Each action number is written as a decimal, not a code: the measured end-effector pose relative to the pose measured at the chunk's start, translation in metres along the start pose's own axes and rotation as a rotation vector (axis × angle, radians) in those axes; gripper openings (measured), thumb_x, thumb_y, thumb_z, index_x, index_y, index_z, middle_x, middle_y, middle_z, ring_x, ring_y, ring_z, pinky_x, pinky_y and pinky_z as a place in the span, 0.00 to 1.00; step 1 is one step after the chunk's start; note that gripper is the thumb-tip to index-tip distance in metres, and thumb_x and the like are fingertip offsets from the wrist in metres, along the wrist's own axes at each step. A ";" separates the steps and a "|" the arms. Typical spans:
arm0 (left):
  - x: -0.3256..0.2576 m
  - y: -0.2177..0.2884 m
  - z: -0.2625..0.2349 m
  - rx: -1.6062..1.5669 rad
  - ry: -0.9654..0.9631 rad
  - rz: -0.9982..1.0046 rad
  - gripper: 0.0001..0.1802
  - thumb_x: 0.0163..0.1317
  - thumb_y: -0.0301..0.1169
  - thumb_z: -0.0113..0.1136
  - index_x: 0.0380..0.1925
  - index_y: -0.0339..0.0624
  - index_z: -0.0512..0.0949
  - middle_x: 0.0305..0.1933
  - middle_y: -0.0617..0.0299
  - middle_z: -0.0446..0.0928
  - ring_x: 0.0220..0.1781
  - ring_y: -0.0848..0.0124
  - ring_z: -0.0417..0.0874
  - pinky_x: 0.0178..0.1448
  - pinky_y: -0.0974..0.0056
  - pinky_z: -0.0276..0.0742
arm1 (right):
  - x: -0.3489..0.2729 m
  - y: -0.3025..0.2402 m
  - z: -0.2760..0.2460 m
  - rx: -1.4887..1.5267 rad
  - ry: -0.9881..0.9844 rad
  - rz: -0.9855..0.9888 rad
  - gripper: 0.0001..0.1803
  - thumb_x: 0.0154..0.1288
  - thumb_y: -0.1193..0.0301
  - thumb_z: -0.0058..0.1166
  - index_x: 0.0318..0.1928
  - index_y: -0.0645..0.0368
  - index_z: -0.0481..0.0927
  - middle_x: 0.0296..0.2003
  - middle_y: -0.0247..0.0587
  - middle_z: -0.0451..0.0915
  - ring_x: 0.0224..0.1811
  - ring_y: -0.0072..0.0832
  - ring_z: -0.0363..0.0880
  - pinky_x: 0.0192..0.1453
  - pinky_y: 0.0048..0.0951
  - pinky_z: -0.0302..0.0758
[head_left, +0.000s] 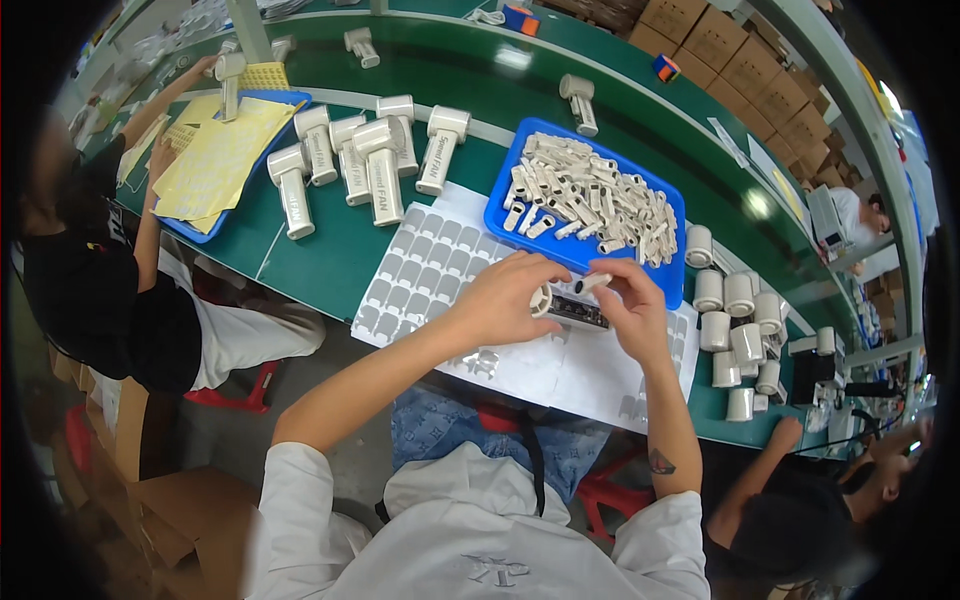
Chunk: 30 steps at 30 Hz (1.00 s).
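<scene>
Detail is limited at the work point: the left hand [508, 298] covers much of the off-white, round-headed plastic housing [541, 300] in its grip, leaving a ring-shaped end exposed. A narrow dark strip with a pale edge [582, 312] extends from there toward the right hand [637, 302]; its joint with the housing cannot be made out. The right hand pinches a small, elongated, off-white plastic part [596, 282], dark at one end, between thumb and fingers. This part lies above the strip, right of the housing. Similar parts fill the blue rectangular plastic tray [676, 287] just beyond both hands. Dark lettering runs along the off-white, hammer-shaped plastic bodies [383, 185] at the left. Print on the brown cardboard cartons [750, 75] is too small to read.
</scene>
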<state>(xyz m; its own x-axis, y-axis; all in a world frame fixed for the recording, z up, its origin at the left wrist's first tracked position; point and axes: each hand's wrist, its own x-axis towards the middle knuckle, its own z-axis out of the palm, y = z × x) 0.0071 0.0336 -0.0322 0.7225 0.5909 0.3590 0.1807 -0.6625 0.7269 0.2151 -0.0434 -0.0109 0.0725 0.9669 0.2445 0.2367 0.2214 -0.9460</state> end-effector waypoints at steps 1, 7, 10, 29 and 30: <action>0.000 -0.002 0.003 0.000 -0.008 -0.015 0.30 0.42 0.33 0.76 0.49 0.44 0.77 0.49 0.56 0.78 0.55 0.54 0.76 0.59 0.55 0.72 | -0.004 0.005 0.000 -0.018 -0.031 -0.008 0.14 0.61 0.80 0.58 0.48 0.61 0.79 0.42 0.37 0.80 0.47 0.23 0.79 0.56 0.25 0.74; -0.003 0.000 0.011 0.037 0.059 -0.013 0.24 0.44 0.33 0.75 0.44 0.45 0.79 0.44 0.59 0.79 0.49 0.57 0.78 0.53 0.57 0.74 | -0.016 0.003 0.003 -0.487 -0.060 -0.153 0.15 0.58 0.80 0.60 0.47 0.62 0.83 0.41 0.43 0.84 0.43 0.29 0.84 0.45 0.28 0.80; -0.004 0.001 0.011 0.052 0.080 0.002 0.23 0.45 0.32 0.74 0.43 0.45 0.79 0.43 0.60 0.79 0.48 0.57 0.78 0.52 0.58 0.74 | -0.019 0.003 0.004 -0.506 -0.082 -0.198 0.14 0.57 0.80 0.60 0.46 0.63 0.84 0.41 0.42 0.83 0.43 0.31 0.84 0.45 0.28 0.80; 0.002 -0.009 0.008 0.080 0.026 0.182 0.19 0.46 0.32 0.75 0.41 0.45 0.82 0.43 0.61 0.80 0.47 0.59 0.79 0.51 0.58 0.76 | -0.030 -0.020 0.028 -1.028 -0.041 -0.290 0.15 0.54 0.82 0.58 0.44 0.63 0.83 0.31 0.43 0.75 0.34 0.41 0.77 0.41 0.37 0.76; 0.002 -0.010 0.009 0.083 0.011 0.181 0.19 0.46 0.32 0.75 0.41 0.45 0.82 0.44 0.61 0.80 0.48 0.59 0.79 0.52 0.58 0.76 | -0.030 -0.022 0.030 -1.117 -0.039 -0.329 0.16 0.53 0.82 0.57 0.44 0.63 0.83 0.31 0.44 0.74 0.33 0.42 0.76 0.41 0.38 0.76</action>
<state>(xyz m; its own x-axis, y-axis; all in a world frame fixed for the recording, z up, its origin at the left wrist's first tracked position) 0.0124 0.0375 -0.0438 0.7410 0.4636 0.4858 0.1035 -0.7936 0.5995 0.1790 -0.0734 -0.0039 -0.1761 0.8912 0.4180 0.9618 0.2463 -0.1199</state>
